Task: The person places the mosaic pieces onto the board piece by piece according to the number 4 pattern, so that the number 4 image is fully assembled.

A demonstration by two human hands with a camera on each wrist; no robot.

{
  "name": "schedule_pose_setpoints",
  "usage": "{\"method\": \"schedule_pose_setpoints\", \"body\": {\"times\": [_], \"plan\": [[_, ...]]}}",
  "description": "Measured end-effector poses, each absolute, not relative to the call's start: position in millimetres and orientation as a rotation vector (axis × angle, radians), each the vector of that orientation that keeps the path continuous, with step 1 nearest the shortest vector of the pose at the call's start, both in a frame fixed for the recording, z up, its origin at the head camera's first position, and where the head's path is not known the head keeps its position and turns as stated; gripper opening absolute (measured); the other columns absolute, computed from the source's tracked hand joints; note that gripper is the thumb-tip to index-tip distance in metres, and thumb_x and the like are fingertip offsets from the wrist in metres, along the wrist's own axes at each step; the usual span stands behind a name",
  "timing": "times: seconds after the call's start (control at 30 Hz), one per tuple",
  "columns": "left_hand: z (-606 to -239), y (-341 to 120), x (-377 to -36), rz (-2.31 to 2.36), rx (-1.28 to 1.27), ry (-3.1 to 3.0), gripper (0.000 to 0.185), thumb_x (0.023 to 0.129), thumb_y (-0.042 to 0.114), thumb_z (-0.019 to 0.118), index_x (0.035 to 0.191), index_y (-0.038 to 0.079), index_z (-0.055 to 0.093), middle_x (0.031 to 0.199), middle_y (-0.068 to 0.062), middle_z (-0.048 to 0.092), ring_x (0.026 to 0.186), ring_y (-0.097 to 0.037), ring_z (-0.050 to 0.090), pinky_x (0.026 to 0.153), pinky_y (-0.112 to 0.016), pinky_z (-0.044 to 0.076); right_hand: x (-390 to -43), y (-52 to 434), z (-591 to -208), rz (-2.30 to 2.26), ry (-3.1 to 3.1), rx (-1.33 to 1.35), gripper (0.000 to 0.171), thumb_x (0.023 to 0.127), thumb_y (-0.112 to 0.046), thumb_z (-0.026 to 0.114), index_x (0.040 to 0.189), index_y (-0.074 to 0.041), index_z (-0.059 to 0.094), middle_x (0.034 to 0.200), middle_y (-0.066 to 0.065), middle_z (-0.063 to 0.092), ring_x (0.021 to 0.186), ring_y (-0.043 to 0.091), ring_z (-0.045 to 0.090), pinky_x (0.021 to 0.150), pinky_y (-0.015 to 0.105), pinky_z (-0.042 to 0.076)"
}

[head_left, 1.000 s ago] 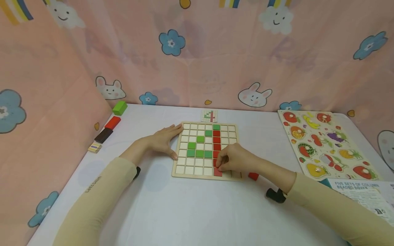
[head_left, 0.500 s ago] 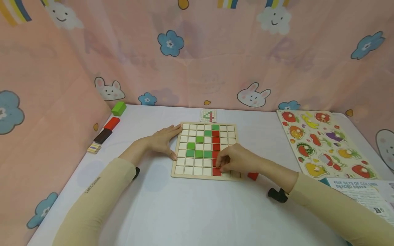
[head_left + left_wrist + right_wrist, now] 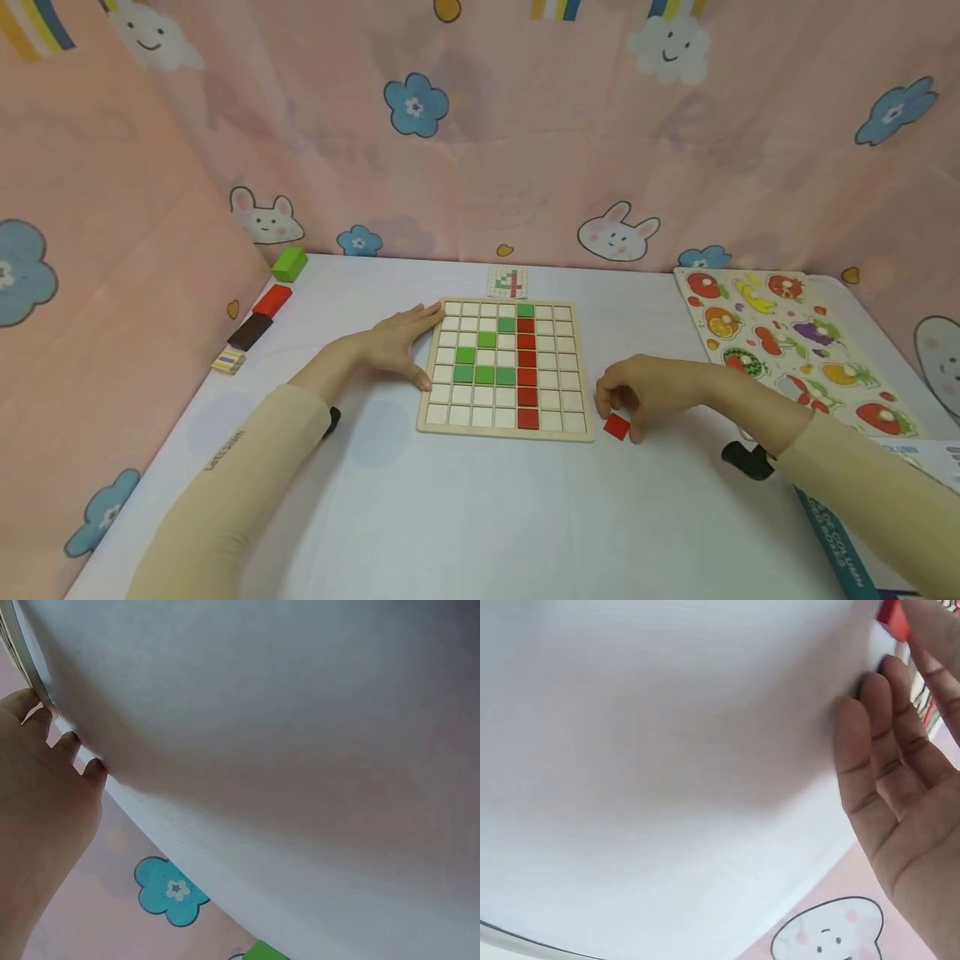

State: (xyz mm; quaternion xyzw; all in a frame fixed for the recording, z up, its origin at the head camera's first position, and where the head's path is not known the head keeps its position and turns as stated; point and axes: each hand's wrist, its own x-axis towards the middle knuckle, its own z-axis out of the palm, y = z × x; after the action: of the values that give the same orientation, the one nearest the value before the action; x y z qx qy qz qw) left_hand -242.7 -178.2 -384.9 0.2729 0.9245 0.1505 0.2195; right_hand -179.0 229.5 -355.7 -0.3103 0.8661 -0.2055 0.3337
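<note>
In the head view a wooden grid board (image 3: pixel 555 436) lies on the table, with white squares, a column of red tiles (image 3: pixel 527 377) and several green tiles (image 3: pixel 485 375). My left hand (image 3: pixel 390 340) rests along its left edge, fingers extended at the upper corner and thumb lower down. To the right of the board is a loose red tile (image 3: pixel 617 427). Thumb and index finger of my right hand (image 3: pixel 656 387) stand on either side of it, close to its edges. The right wrist view shows this red tile (image 3: pixel 893 620) partly hidden by the thumb.
Behind the board lies a small pattern card (image 3: pixel 507 282). A green block (image 3: pixel 289 264), a red block (image 3: pixel 272 300) and a dark block (image 3: pixel 251 332) line the left edge. At the right are a fruit puzzle board (image 3: pixel 787 333) and a teal-edged box (image 3: pixel 836 537).
My right hand has let go of the red tile at the bottom of the red column and moved right to the loose red tile. The left hand has stayed in place.
</note>
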Motion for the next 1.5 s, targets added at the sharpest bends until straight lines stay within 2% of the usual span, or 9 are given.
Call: {"method": "schedule_pose_setpoints", "body": {"times": [0.2, 0.4, 0.63, 0.83, 1.0, 1.27, 1.5], "plan": [[-384.6, -178.9, -243.5, 0.422, 0.764, 2.559, 0.127, 0.067, 0.054, 0.085, 0.160, 0.012, 0.009, 0.170, -0.001, -0.001, 0.158, -0.033, 0.000, 0.128, -0.057, 0.007, -178.2, 229.9, -362.2, -0.518, 2.295, -0.886, 0.030, 0.072, -0.013, 0.087, 0.088, -0.024, 0.064, 0.083, -0.004, 0.057, 0.080, 0.012, 0.053, 0.067, 0.020, 0.047], [-387.1, -179.5, -244.5, 0.429, 0.758, 2.555, 0.128, 0.066, 0.055, 0.085, 0.160, 0.014, 0.008, 0.170, 0.000, -0.003, 0.158, -0.033, -0.001, 0.127, -0.057, 0.006, -185.6, 224.6, -363.0, -0.496, 2.369, -0.859, 0.025, 0.073, -0.009, 0.084, 0.077, -0.019, 0.061, 0.074, -0.008, 0.058, 0.075, 0.010, 0.054, 0.066, 0.021, 0.048], [-388.6, -179.0, -244.5, 0.424, 0.759, 2.550, 0.128, 0.067, 0.056, 0.084, 0.160, 0.014, 0.008, 0.170, -0.001, -0.003, 0.158, -0.033, -0.001, 0.127, -0.058, 0.006, -199.3, 225.4, -359.8, -0.596, 2.295, -0.798, 0.016, 0.079, -0.010, 0.079, 0.087, -0.018, 0.067, 0.076, -0.005, 0.060, 0.074, 0.011, 0.055, 0.065, 0.021, 0.047], [-387.2, -179.0, -244.0, 0.422, 0.750, 2.554, 0.127, 0.067, 0.055, 0.085, 0.161, 0.015, 0.008, 0.170, 0.000, -0.003, 0.158, -0.032, -0.002, 0.128, -0.057, 0.005, -210.7, 218.7, -356.3, -0.691, 2.313, -0.774, 0.004, 0.086, -0.015, 0.072, 0.089, -0.017, 0.070, 0.080, -0.003, 0.064, 0.078, 0.014, 0.056, 0.068, 0.022, 0.048], [-385.9, -178.8, -243.1, 0.429, 0.754, 2.553, 0.128, 0.067, 0.056, 0.085, 0.160, 0.015, 0.008, 0.170, 0.000, -0.003, 0.158, -0.033, -0.001, 0.128, -0.057, 0.005, -218.0, 201.1, -360.9, -0.788, 2.364, -0.727, 0.008, 0.088, -0.020, 0.071, 0.092, -0.013, 0.070, 0.079, -0.002, 0.064, 0.077, 0.014, 0.056, 0.067, 0.023, 0.048], [-386.6, -178.0, -243.4, 0.427, 0.754, 2.555, 0.128, 0.067, 0.055, 0.085, 0.160, 0.014, 0.009, 0.170, 0.000, -0.002, 0.158, -0.033, -0.001, 0.128, -0.057, 0.005, -218.7, 175.0, -367.6, -0.838, 2.466, -0.643, 0.005, 0.088, -0.015, 0.072, 0.088, -0.010, 0.071, 0.076, 0.000, 0.065, 0.072, 0.014, 0.054, 0.063, 0.022, 0.045], [-388.0, -177.7, -244.3, 0.418, 0.747, 2.560, 0.127, 0.067, 0.054, 0.085, 0.160, 0.014, 0.009, 0.170, -0.001, -0.002, 0.158, -0.033, -0.001, 0.128, -0.057, 0.006, -216.3, 165.6, -371.2, -0.797, 2.515, -0.607, 0.006, 0.085, -0.016, 0.075, 0.081, -0.013, 0.071, 0.072, -0.003, 0.065, 0.068, 0.013, 0.053, 0.061, 0.022, 0.043]]}}
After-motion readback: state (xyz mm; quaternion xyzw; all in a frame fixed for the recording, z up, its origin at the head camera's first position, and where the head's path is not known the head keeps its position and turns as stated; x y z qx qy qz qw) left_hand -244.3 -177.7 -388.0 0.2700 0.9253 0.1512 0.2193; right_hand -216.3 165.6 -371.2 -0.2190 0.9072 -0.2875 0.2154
